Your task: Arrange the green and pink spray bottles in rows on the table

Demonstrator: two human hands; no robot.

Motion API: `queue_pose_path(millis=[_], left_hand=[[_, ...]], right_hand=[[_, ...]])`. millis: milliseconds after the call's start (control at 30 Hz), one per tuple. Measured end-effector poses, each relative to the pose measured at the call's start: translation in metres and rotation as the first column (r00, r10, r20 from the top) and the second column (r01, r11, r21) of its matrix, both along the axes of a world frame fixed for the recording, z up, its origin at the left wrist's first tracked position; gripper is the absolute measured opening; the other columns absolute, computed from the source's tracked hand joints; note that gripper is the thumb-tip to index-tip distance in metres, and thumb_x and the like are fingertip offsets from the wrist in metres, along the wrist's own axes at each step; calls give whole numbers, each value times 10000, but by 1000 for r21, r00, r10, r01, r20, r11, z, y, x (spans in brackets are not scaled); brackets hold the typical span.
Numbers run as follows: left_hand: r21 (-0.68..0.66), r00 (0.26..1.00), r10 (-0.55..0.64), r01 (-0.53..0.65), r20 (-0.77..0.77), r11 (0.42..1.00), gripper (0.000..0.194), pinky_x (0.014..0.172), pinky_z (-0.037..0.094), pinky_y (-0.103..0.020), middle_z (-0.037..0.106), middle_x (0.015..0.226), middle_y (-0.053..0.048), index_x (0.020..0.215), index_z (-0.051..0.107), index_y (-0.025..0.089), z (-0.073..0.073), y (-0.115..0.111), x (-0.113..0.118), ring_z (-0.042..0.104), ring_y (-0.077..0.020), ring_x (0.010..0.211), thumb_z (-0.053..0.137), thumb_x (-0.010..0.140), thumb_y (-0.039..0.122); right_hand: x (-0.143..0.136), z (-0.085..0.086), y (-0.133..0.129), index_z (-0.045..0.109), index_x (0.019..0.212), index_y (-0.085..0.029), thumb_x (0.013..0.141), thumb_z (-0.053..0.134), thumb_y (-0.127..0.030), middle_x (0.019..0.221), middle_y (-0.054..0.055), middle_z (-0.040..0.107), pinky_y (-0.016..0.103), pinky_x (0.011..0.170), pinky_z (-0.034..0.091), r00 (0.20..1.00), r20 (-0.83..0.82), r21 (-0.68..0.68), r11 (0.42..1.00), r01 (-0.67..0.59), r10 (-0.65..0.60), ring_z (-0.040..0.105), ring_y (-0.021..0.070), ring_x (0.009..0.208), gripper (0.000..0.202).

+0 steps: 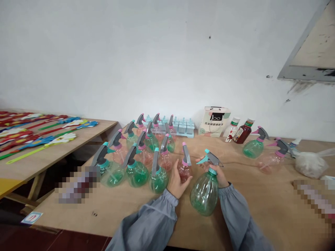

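My left hand [177,183] cups the lower body of a pink spray bottle [184,172], its thumb in front and fingers at the left side. This bottle stands upright with a grey and pink trigger head. In my right hand [221,177] is a green spray bottle [204,195], gripped around its neck from behind and tilted slightly. Its grey head has a teal trigger and nozzle pointing left; part of the right fingers is hidden behind it. Just left of my left hand stands another green spray bottle [158,180], among several green and pink ones in rows.
Two more spray bottles, green [252,147] and pink [269,163], stand at the right by a white plastic bag [311,164]. Behind are a light-blue mould set [186,128], a printed box [213,122] and two drink bottles. Colourful hand-shaped clappers [61,138] cover the left table.
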State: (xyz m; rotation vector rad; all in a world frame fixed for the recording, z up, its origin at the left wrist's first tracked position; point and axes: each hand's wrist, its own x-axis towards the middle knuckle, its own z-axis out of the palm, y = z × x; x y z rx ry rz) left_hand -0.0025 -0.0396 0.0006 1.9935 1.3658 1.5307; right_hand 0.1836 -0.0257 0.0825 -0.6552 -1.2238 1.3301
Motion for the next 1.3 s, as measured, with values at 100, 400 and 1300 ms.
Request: queue_pose_path(millis=[100, 400, 1300], left_hand=[[-6, 1000, 13, -13, 0, 1000, 880, 1161, 373, -511, 368, 1520, -223, 1501, 165, 167, 1, -1, 0, 386, -331, 1434, 673, 823, 403], [25, 1000, 17, -17, -12, 1000, 876, 1151, 378, -520, 375, 1510, -229, 1500, 162, 157, 0, 0, 1, 399, -340, 1423, 672, 829, 393], [-8, 999, -21, 22, 28, 1000, 864, 1145, 376, -525, 387, 1501, -232, 1495, 178, 156, 1, -1, 0, 411, -341, 1415, 664, 831, 418]], right_hand=[[0, 0, 0, 673, 1025, -266, 697, 646, -471, 952, 85, 715, 455, 913, 498, 1000, -14, 11, 1000, -3, 3, 623, 305, 1070, 388], [0, 2, -1, 655, 862, -254, 709, 662, -495, 829, 58, 693, 419, 878, 514, 998, -10, 44, 997, 68, -67, 651, 268, 948, 286], [181, 14, -58, 718, 1012, -186, 652, 728, -577, 1038, 92, 729, 481, 1007, 475, 295, 416, 323, 443, 837, -860, 667, 304, 1049, 532]])
